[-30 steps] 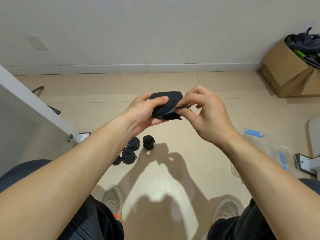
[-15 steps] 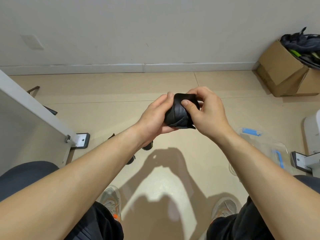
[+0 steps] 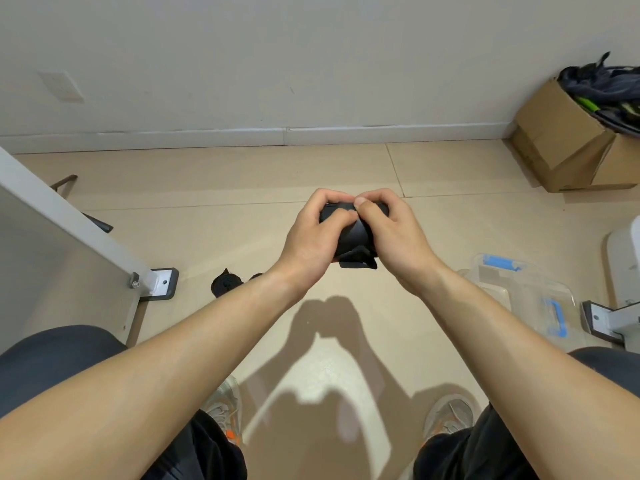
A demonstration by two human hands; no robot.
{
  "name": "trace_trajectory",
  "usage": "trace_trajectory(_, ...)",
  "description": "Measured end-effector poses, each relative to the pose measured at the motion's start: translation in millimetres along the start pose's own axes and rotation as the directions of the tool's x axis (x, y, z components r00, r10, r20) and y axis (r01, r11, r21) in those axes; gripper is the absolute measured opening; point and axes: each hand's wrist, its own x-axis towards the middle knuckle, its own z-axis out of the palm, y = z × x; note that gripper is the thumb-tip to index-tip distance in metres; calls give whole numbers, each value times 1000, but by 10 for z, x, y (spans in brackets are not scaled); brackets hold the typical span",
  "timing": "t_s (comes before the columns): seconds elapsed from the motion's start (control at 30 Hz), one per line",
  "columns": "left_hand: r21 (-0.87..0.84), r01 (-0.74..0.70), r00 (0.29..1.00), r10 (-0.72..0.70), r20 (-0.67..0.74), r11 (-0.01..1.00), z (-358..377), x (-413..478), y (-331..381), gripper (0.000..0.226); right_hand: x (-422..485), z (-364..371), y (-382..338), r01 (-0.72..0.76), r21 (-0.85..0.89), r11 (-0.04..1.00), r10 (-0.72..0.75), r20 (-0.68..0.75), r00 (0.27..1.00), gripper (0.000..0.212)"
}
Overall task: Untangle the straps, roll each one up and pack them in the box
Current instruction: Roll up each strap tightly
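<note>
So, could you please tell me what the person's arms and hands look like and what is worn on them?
Both are bare. The left forearm and right forearm show no sleeves up to the frame's edge. The left hand and right hand show no gloves, rings, watch or wristband.

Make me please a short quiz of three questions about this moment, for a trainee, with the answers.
1. True or false: the left hand and the right hand both grip the black strap roll.
2. Where is the clear box with blue latches? A: on the floor, to the person's right. B: on the person's lap. C: under the left hand.
3. What dark thing lies on the floor, partly hidden by the left forearm?

Key
1. True.
2. A.
3. Another rolled strap.
</note>
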Motion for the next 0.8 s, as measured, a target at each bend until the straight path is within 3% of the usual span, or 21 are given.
trace_trajectory(0.1,27,-31,993,33,-116,999,45,2,-46,8,-29,75,-5,25,-18,1000,-26,-50,998,10)
trace_trajectory(0.23,89,-41,983,56,-177,995,59,38,-120,14,-68,186,17,-20,-32,999,17,-116,993,14)
trace_trajectory(0.4,-29,99,978,-103,-182,995,-9,105,-93,13,-6,113,5,-85,-89,992,87,26,996,32)
trace_trajectory(0.5,-147,192,955,-219,-200,970,-110,165,-12,16,-26,11,4,131,-270,954,-122,50,991,34)
trace_trajectory(0.6,-234,263,930,-311,-198,936,-215,203,43,16,-102,-59,-7,410,-454,791,-404,115,907,26)
trace_trajectory(0.67,-275,314,910,-371,-188,909,-256,208,55,18,-134,-67,17,488,-520,701,-463,189,866,31)
trace_trajectory(0.8,-299,386,888,-439,-136,873,-273,196,74,25,-161,-47,68,529,-553,643,-462,270,845,27)
